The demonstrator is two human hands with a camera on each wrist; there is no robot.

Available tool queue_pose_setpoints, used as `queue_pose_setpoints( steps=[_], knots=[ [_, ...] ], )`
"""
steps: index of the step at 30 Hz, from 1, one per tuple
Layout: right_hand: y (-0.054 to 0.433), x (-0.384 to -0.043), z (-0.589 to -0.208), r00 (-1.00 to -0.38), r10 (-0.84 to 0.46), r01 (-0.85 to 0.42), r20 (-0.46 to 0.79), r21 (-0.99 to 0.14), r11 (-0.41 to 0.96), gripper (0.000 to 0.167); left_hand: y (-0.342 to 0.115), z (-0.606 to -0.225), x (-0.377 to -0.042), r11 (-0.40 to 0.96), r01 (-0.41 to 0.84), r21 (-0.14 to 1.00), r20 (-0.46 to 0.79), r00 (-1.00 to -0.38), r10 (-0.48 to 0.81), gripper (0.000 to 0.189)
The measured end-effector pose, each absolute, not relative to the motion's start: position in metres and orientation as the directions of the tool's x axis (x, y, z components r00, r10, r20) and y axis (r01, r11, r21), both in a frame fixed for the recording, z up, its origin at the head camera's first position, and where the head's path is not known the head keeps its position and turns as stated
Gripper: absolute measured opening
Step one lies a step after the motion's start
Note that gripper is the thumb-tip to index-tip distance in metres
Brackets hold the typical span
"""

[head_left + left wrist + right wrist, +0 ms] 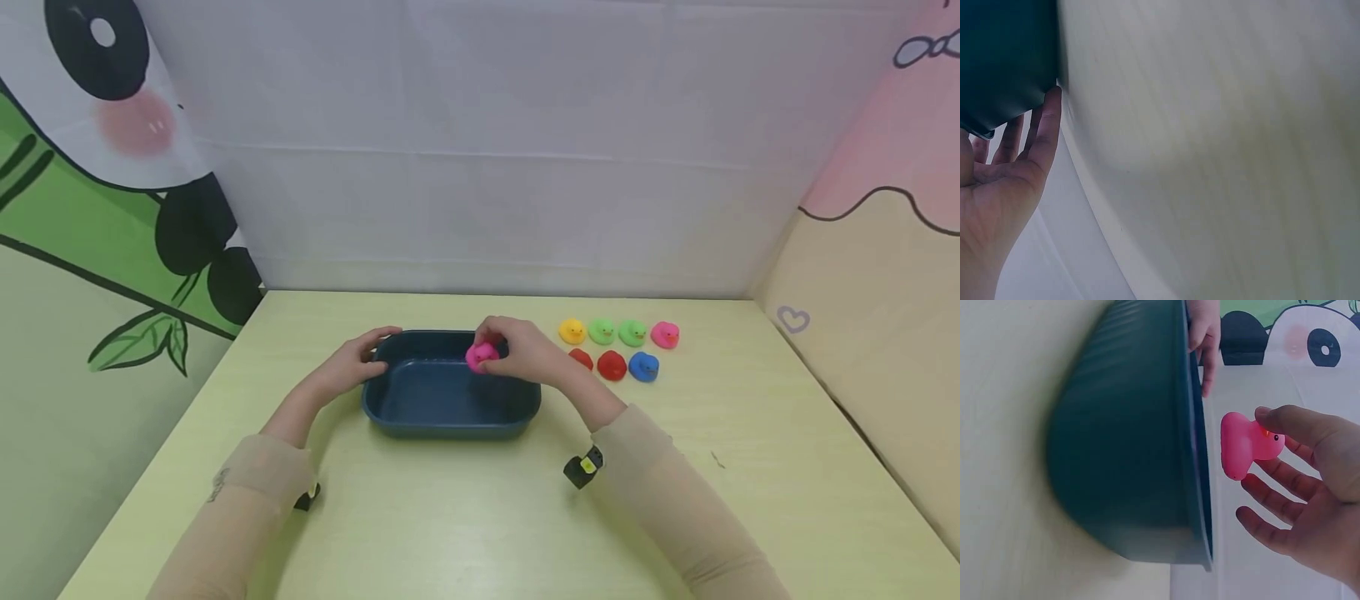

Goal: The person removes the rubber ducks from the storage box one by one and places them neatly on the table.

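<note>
A dark blue rectangular basin [450,425] stands on the table. My left hand [347,367] holds its left end, with the thumb over the rim and the fingers along the outer wall; the left wrist view shows these fingers [1050,122] against the basin's side. Over the right part of the basin, my right hand [525,354] pinches a pink rubber duck [480,357] between thumb and fingers. In the right wrist view this duck [1244,445] is above the rim, apart from the basin, its orange beak partly under the thumb.
Right of the basin sit several rubber ducks in two rows: yellow [572,332], green [602,332], pink [665,335], red [612,365] and blue [643,367]. My right wrist partly covers one red duck. A white cloth wall [525,217] rises behind the table.
</note>
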State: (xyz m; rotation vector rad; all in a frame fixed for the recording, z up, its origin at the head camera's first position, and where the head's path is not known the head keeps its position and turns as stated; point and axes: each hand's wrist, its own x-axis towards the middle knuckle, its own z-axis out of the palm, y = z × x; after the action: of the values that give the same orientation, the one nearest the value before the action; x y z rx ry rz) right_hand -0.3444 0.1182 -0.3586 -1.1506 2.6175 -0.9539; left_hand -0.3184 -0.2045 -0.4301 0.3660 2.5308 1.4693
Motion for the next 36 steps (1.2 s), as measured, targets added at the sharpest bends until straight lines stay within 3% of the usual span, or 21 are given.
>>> queue_pose_setpoints(
  steps=[26, 36],
  knots=[
    [0.184, -0.315, -0.307, -0.810, -0.568, -0.545, 0.145, -0.543, 0.639, 0.033, -0.211, -0.428, -0.313, 0.502, 0.121, 0.856, -0.058, -0.944, 0.326, 0.058],
    [0.213, -0.306, -0.299, -0.805, -0.561, -0.566, 0.192, -0.530, 0.631, 0.033, -0.212, -0.429, -0.310, 0.498, 0.125, 0.858, -0.059, -0.940, 0.337, 0.058]
  ],
)
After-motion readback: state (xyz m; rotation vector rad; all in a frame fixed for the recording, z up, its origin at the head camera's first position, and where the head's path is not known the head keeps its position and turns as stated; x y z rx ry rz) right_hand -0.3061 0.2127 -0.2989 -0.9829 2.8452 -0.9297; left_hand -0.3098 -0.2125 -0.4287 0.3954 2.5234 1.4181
